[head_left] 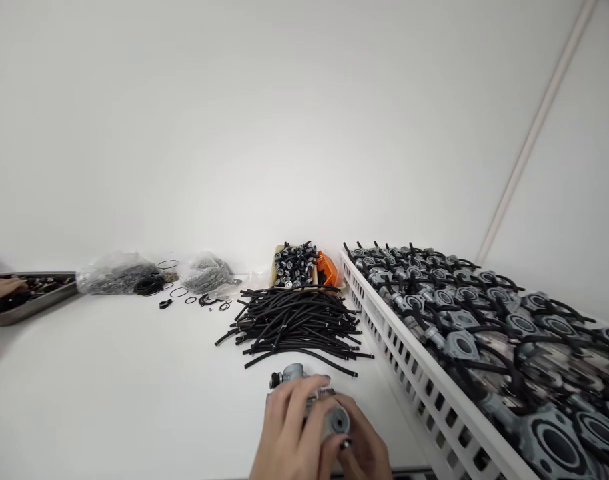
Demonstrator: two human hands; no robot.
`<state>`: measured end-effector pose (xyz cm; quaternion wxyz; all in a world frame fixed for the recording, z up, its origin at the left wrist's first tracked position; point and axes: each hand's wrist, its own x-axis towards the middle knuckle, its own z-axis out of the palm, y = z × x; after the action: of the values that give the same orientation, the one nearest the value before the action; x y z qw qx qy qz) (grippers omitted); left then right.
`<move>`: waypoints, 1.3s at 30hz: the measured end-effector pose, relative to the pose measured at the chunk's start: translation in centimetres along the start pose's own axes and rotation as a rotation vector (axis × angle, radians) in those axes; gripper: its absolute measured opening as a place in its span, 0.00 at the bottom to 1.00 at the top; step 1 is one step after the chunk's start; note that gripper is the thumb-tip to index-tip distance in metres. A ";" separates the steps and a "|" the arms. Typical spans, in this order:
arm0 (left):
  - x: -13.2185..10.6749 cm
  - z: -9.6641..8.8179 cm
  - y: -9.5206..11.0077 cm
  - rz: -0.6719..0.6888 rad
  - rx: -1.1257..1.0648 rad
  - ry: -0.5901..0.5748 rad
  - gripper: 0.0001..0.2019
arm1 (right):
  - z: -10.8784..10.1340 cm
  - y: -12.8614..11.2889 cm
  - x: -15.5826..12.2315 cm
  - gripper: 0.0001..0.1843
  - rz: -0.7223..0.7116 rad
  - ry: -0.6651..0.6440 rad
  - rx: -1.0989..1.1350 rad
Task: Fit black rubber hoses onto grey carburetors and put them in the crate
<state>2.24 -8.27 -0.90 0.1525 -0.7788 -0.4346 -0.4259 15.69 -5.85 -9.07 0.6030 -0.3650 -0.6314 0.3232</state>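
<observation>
Nothing legible here — no text, label, brand, number or sign can be read.

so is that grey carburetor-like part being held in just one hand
No, the left hand and the right hand are both wrapped around the grey carburetor-like part.

we get bright, diffuse light, the white wall palest around its middle and greying toward the upper corners. we see faint, soft shadow on the bench, and pale sheen on the clear plastic bag. the wide lens stretches the crated carburetors at lower right. we find the left hand, right hand and held carburetor slightly soft, fine detail smeared.
</observation>
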 end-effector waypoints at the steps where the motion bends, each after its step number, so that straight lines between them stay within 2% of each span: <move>1: -0.5 1.0 0.4 -0.027 0.012 0.018 0.10 | 0.0 0.1 -0.1 0.27 0.040 0.020 -0.017; 3: -1.1 2.2 0.5 -0.092 0.054 0.081 0.14 | 0.0 0.4 -0.2 0.26 0.108 0.091 -0.074; 6: -1.9 2.3 -1.4 -0.318 0.048 0.120 0.22 | 0.4 1.0 0.0 0.24 0.133 0.264 -0.209; 9: -3.1 2.0 -4.7 -0.534 -0.135 0.038 0.21 | 1.2 1.6 0.8 0.23 0.085 0.336 -0.381; 11: -3.7 2.1 -6.4 -0.602 -0.285 -0.033 0.22 | 1.6 1.8 1.3 0.23 0.032 0.324 -0.506; 13: -4.0 2.3 -7.1 -0.621 -0.378 -0.093 0.23 | 2.0 1.5 1.6 0.21 -0.014 0.298 -0.610; 16: -3.7 2.4 -7.0 -0.631 -0.421 -0.141 0.26 | 2.3 0.4 1.7 0.18 -0.025 0.255 -0.693; 21: -3.0 2.1 -6.4 -0.622 -0.440 -0.196 0.37 | 2.6 -1.9 1.7 0.28 0.017 0.216 -0.757; 28: -2.7 2.7 -6.8 -0.552 -0.313 -0.181 0.42 | 3.4 -3.4 2.0 0.39 0.121 0.180 -0.868; 39: -2.2 3.1 -7.3 -0.554 -0.320 -0.123 0.46 | 4.0 -3.8 1.9 0.37 0.109 0.187 -0.939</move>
<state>-2.58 -3.36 -5.49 -0.1199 -0.6692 -0.5660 -0.4663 11.41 -6.05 -5.12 0.4092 -0.6580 -0.6321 0.0001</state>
